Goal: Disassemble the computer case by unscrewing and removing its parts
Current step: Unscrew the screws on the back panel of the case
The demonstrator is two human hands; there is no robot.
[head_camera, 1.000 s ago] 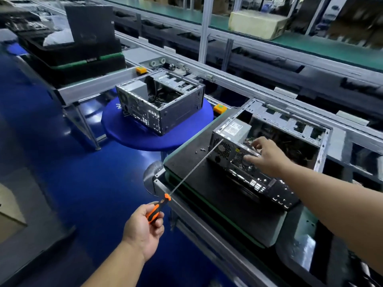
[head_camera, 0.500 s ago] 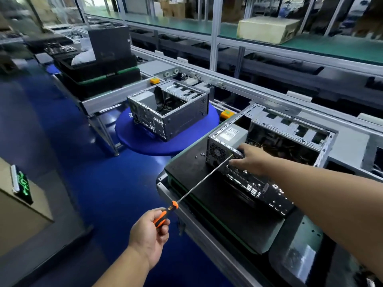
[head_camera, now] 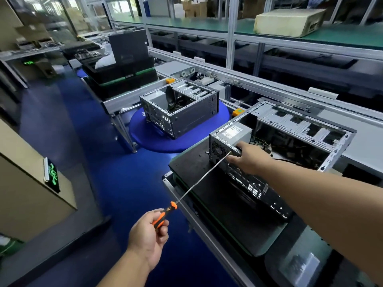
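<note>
Nearest to me, my left hand (head_camera: 148, 235) is gripping the orange-and-black handle of a long screwdriver (head_camera: 164, 214), fingers curled round it; its thin shaft is running up and to the right, the tip sitting at the rear face of the computer case (head_camera: 279, 141). Beyond that, the case is lying open-side-up on a black mat (head_camera: 199, 168) on the worktop (head_camera: 209, 243), its rear panel of ports facing me. My right hand (head_camera: 251, 157) is reaching over that rear edge, fingers resting against the panel just beside the grey power supply (head_camera: 230, 135) in the case's left corner; whether they are pinching anything I cannot tell. A few small screws (head_camera: 204, 153) are lying on the mat just left of the case. Farther off, a second open case (head_camera: 180, 108) is sitting on a round blue platform (head_camera: 145, 131). Farthest back, black trays (head_camera: 122, 73) are stacking beside the conveyor frame, and a beige box (head_camera: 290, 21) is resting on the green shelf.
</note>
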